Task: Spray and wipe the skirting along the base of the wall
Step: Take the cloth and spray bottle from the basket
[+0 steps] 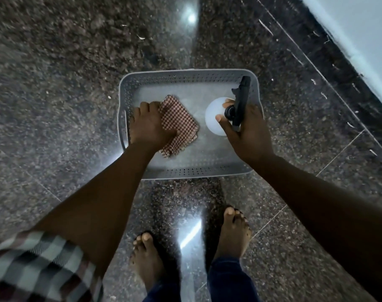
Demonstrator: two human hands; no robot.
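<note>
In the grey basket (185, 73) at mid-frame, the right hand (244, 131) is wrapped round the spray bottle (214, 118) at its stiff black neck, a sure hold. The left hand (148, 125) covers the soft, limp checked cloth (179, 120); whether it pinches is unclear. The dark skirting (338, 70) runs upper right.

The floor (55, 83) is polished speckled stone, glossy enough to mirror the lights. The skirting (342, 59) seems to be darker polished stone, though blur hides its finish. The wall (364, 22) is pale and matt. The basket (185, 73) is matt grey plastic with perforated sides. The cloth (179, 120) is checked woven fabric. The bottle (214, 118) is frosted white plastic, its spray head (242, 99) black plastic.
</note>
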